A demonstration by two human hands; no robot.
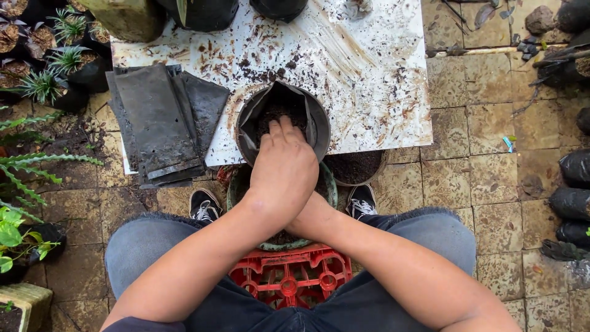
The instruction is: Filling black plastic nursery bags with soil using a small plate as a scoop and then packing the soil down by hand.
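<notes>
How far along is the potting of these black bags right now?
Done: filled bags lie at the right. In hand: the left hand presses soil into the open bag; the right hand is hidden beneath. Left: a stack of flat empty bags waits on the white board.

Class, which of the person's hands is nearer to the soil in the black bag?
Left. The left hand reaches into the black bag, fingers on the soil. The right hand is hidden beneath the left forearm, nearer the body.

Left hand (284,172): reaching forward from the lower left, palm facing down, fingers held together and pointing away. Right hand: lying hidden beneath the left; only its forearm is showing, crossing in from the lower right. Both arms are staying bare.
</notes>
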